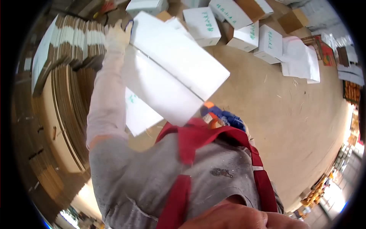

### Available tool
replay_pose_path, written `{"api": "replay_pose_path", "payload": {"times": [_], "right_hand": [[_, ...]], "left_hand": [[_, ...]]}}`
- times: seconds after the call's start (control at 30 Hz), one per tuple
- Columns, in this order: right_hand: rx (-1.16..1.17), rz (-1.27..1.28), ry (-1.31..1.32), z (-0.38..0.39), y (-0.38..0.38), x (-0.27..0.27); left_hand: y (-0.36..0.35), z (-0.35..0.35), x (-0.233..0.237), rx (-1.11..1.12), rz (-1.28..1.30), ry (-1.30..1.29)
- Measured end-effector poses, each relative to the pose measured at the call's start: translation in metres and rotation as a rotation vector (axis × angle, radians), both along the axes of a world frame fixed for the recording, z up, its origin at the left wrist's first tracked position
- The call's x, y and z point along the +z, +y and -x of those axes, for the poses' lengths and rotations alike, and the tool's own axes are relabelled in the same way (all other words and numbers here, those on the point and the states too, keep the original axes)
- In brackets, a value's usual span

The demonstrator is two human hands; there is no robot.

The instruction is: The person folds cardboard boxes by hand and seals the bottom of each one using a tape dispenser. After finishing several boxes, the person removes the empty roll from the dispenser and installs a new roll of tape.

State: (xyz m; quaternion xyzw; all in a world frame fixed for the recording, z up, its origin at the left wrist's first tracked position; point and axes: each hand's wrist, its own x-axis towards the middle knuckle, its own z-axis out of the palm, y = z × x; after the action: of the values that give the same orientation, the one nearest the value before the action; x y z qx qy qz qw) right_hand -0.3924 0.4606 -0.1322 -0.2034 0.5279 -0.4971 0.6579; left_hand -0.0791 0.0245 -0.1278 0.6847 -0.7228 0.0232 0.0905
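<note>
A large white cardboard box point(175, 57) lies tilted in front of my body, with a dark seam between its two broad panels. My left hand point(117, 36), in a pale glove, is at the box's far left edge, beside the stacked cardboard. Its fingers look spread, and nothing shows gripped between them. Below the box's right side, a white panel with green writing point(139, 110) sticks out. I cannot make out my right hand for sure. A blue, orange and white shape point(227, 119) by the box's near corner is too unclear to identify.
Flattened cardboard sheets point(72, 38) are stacked at the left, above more brown cardboard point(63, 114). White boxes with green writing point(202, 26) stand on the floor point(282, 126) ahead. A white sheet or bag point(301, 61) lies right of them. Crates point(351, 91) line the right edge.
</note>
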Motion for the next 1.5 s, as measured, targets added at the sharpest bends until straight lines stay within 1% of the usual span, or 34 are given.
{"api": "replay_pose_path", "payload": {"times": [0.03,0.07,0.13,0.2,0.23,0.27,0.3,0.33,0.37,0.4,0.43,0.47,0.5,0.53,0.6,0.63,0.67,0.73,0.77,0.83,0.87,0.93,0.97,1.0,1.07,1.13,1.17,1.2,1.27,1.33,1.4,1.43,1.47,1.5], "right_hand": [[-0.046,-0.07,-0.036,0.008,0.01,-0.019],[-0.078,-0.136,-0.073,0.016,0.016,-0.043],[-0.099,-0.206,-0.113,0.013,0.007,-0.074],[0.041,-0.314,0.095,-0.013,-0.013,-0.094],[0.174,-0.376,0.438,-0.018,-0.031,-0.118],[-0.262,-0.161,0.123,-0.028,-0.048,-0.147],[0.076,0.28,0.628,-0.009,-0.065,-0.163],[0.151,0.516,0.529,-0.002,-0.102,-0.107],[-0.011,0.241,0.346,-0.021,-0.137,-0.027],[0.106,0.528,1.016,-0.022,-0.167,0.009],[-0.28,0.673,1.253,-0.036,-0.182,0.022],[-0.301,0.461,0.367,-0.019,-0.181,0.011],[-0.273,0.369,0.28,-0.01,-0.171,-0.004],[-0.249,0.265,0.201,-0.004,-0.151,-0.022],[-0.224,0.038,0.317,0.0,-0.097,-0.071],[-0.261,-0.061,0.32,0.001,-0.066,-0.09],[-0.296,-0.161,0.322,0.003,-0.03,-0.11],[-0.044,-0.065,0.846,0.016,0.05,-0.157],[-0.049,-0.086,0.86,0.015,0.07,-0.152],[0.169,0.062,1.541,0.013,0.106,-0.143],[0.17,0.059,1.539,0.018,0.117,-0.148],[0.187,-0.242,1.392,0.042,0.131,-0.173],[-0.122,-0.284,1.1,0.047,0.127,-0.187],[-0.14,-0.275,1.091,0.048,0.11,-0.181],[0.001,0.038,1.198,0.052,0.065,-0.152],[-0.447,-0.131,0.565,0.081,0.038,-0.181],[-0.447,-0.001,0.491,0.092,0.01,-0.17],[-0.445,0.127,0.412,0.101,-0.022,-0.144],[-0.599,0.286,0.174,0.129,-0.074,-0.115],[-0.41,0.369,0.421,0.126,-0.128,-0.027],[-0.222,0.337,0.477,0.121,-0.17,0.034],[-0.135,0.386,0.462,0.112,-0.19,0.05],[-0.05,0.429,0.445,0.097,-0.205,0.061],[0.037,0.491,0.637,0.072,-0.215,0.069]], "left_hand": [[-0.002,0.003,0.002,0.004,-0.066,0.059],[-0.004,0.008,0.013,-0.007,-0.03,0.071],[0.009,0.019,0.024,0.041,-0.224,0.074],[0.004,0.031,0.041,-0.119,-0.271,0.233],[-0.006,0.039,0.046,-0.335,-0.156,0.39],[-0.024,0.049,0.059,-0.487,-0.186,0.434],[-0.008,0.069,0.107,-0.553,0.028,0.473],[-0.015,0.074,0.137,-0.568,0.197,0.551],[-0.035,0.064,0.149,-0.431,0.419,0.596],[-0.019,0.072,0.182,-0.953,0.654,0.858],[-0.016,0.06,0.173,-0.904,0.572,0.98],[-0.019,0.048,0.166,-0.867,0.507,1.096],[-0.033,0.03,0.134,-0.7,0.433,0.917],[-0.047,0.01,0.079,-0.535,0.347,0.749],[-0.044,-0.014,-0.044,-0.484,0.072,0.66],[-0.031,-0.024,-0.091,-0.299,-0.425,0.555],[-0.021,-0.037,-0.169,-0.316,-0.365,0.18],[0.035,-0.034,-0.174,-0.198,-0.467,-0.096],[0.035,-0.03,-0.178,-0.214,-0.483,-0.084],[0.035,-0.037,-0.181,-0.211,-0.516,0.034],[0.035,-0.041,-0.177,-0.211,-0.519,0.032],[0.027,-0.046,-0.161,-0.25,-0.673,0.051],[0.019,-0.05,-0.151,-0.256,-0.656,0.041],[0.011,-0.056,-0.14,-0.248,-0.718,0.119],[0.015,-0.054,-0.115,-0.236,-0.777,0.183],[0.034,-0.052,-0.072,-0.17,-0.763,0.232],[0.051,-0.032,-0.01,-0.155,-0.891,0.315],[0.058,-0.023,0.025,-0.139,-0.864,0.299],[0.076,-0.017,0.074,-0.431,-0.709,0.207],[0.094,-0.012,0.128,-0.667,-0.639,0.24],[0.12,-0.005,0.149,-1.063,-0.174,-0.106],[0.127,-0.002,0.145,-1.034,-0.302,-0.123],[0.133,0.0,0.13,-1.039,-0.189,-0.204],[0.138,0.007,0.124,-1.022,-0.15,-0.19]]}}
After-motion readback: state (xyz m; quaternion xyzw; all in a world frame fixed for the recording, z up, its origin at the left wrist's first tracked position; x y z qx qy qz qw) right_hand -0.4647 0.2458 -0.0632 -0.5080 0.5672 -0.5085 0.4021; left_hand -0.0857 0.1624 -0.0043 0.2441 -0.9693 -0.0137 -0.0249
